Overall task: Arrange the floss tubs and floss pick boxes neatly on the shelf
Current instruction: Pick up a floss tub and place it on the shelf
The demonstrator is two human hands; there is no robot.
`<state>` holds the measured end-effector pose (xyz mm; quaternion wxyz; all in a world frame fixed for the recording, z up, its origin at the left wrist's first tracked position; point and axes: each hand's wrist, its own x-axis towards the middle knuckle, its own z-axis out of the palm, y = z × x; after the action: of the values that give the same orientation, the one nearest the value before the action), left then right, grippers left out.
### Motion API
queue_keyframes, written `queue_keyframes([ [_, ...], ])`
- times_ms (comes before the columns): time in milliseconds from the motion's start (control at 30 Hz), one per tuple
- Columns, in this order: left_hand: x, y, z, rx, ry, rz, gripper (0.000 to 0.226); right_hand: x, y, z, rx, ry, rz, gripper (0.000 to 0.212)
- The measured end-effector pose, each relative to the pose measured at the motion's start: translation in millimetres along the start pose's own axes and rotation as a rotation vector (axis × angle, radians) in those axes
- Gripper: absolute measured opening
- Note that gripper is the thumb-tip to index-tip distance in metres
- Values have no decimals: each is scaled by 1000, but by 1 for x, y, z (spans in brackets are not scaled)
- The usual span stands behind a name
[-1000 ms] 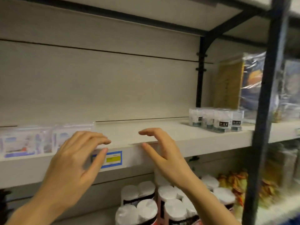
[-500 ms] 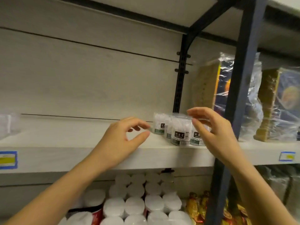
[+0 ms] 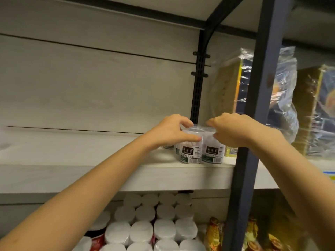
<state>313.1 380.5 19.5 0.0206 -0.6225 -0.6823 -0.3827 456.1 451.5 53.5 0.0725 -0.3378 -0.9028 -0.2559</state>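
On the shelf (image 3: 108, 171): floss tubs (image 3: 199, 153) stand close together near the front edge, at 3 o'clock of the middle.
Left hand (image 3: 170, 132): fingers wrapped around the top of the left front tub.
Right hand (image 3: 233, 131): fingers pinching the top of the right front tub.
Below, 6 o'clock: white-lidded jars (image 3: 154, 227).

left hand (image 3: 169, 132) | right hand (image 3: 233, 131) | both grasp floss tubs (image 3: 199, 153) | shelf (image 3: 116, 176)

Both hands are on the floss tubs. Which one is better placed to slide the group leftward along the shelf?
Right. The right hand sits on the group's right side, so it can push left. The left hand covers the left floss tub, only steadying.
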Motion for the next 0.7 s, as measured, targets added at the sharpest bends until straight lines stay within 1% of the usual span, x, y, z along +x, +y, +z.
queue_keyframes([
  [133,2,5,2,53,-9,-5,54,5,-1,-2,25,-146,-45,34],
  [267,3,8,1,68,-47,-37,57,11,-2,-5,17,-179,-44,35],
  [333,4,5,1,38,-76,-55,56,13,-2,-5,4,-198,-35,38],
  [467,4,-2,3,-58,-94,-103,62,17,-1,-6,1,-227,-33,45],
  [533,3,-5,1,-95,-60,-101,61,19,-1,-6,3,-242,-29,52],
  [600,-1,-7,-5,-154,8,-115,57,21,-1,-7,7,-250,-27,57],
  [700,-12,-12,-28,-356,95,-165,46,25,-1,-3,13,-262,-13,66],
])
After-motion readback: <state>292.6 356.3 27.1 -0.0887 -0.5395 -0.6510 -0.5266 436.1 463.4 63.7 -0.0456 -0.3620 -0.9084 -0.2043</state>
